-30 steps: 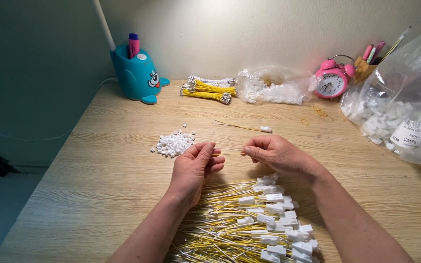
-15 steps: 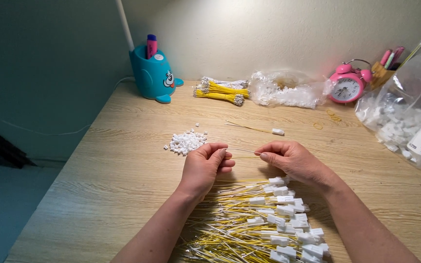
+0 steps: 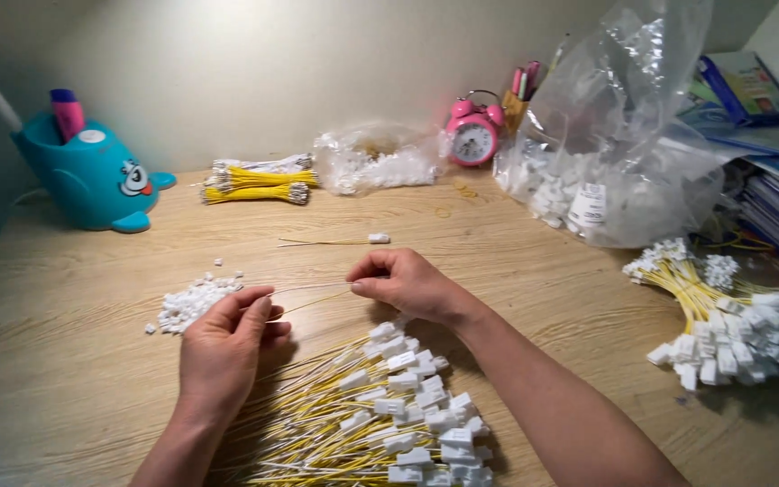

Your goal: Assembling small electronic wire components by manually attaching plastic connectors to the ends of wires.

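I am pinching thin wire [image 3: 304,290] taut between left hand [image 3: 227,347] and right hand [image 3: 407,284], axis running left-right.

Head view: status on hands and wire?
Left hand and right hand both pinch one thin yellow wire between them. Pile of yellow wires with white connectors below. Nothing obstructing.
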